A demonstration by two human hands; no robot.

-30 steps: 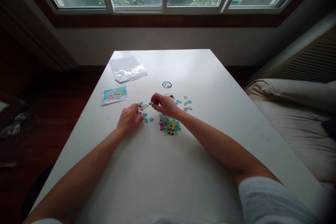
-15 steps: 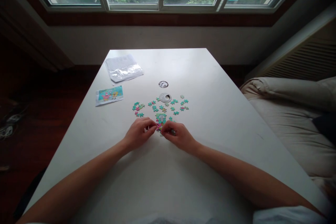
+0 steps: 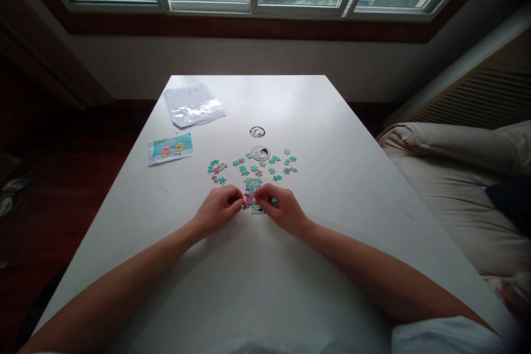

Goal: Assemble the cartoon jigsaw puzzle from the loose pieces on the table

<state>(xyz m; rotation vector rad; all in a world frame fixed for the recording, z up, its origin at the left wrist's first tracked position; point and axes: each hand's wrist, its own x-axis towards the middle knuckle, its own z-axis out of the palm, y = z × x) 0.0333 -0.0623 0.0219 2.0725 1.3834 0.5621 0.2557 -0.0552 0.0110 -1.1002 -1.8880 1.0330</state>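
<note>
A small, partly joined jigsaw puzzle with a green and pink cartoon picture lies flat between my hands. My left hand is closed in a pinch, thumb and forefinger at the puzzle's lower left edge. My right hand pinches over the lower right part of the puzzle, its fingertips on a jigsaw piece there and hiding some of the picture. Just beyond lie loose, mostly green jigsaw pieces, with another group of pieces to the left.
The white table has two round holes; a silvery round cover sits at the nearer one beyond it. At left lie a picture card and a clear plastic bag with paper. A beige sofa stands right.
My right hand has shifted slightly up over the puzzle, and a pale lower part of it now shows below the fingers. My left hand has moved slightly left. The view has tilted a little.
</note>
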